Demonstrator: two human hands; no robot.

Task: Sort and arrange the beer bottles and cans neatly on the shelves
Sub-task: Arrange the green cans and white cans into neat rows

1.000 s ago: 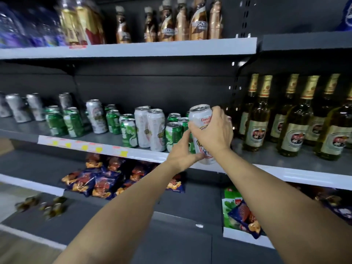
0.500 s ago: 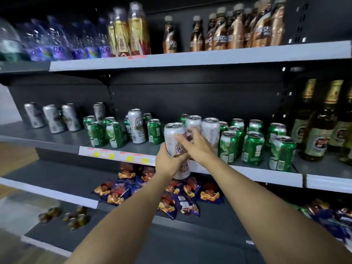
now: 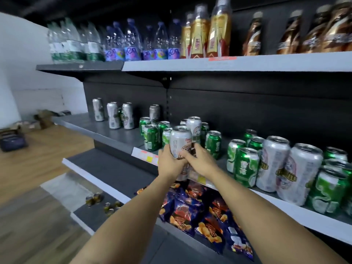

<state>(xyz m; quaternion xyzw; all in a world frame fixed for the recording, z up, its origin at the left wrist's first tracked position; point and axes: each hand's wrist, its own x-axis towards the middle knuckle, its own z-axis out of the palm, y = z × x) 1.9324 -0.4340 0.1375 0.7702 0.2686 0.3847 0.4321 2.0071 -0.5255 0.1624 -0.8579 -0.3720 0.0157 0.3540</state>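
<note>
now the white can [image 3: 180,143] sits gripped between left hand [image 3: 170,162] and right hand [image 3: 200,161].

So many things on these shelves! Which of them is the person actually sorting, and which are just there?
Part of the job:
- white can, gripped by the left hand, with the right hand on it
- green cans
- tall silver cans on the middle shelf

Just there:
- water bottles
- brown drink bottles
- snack bags
</note>
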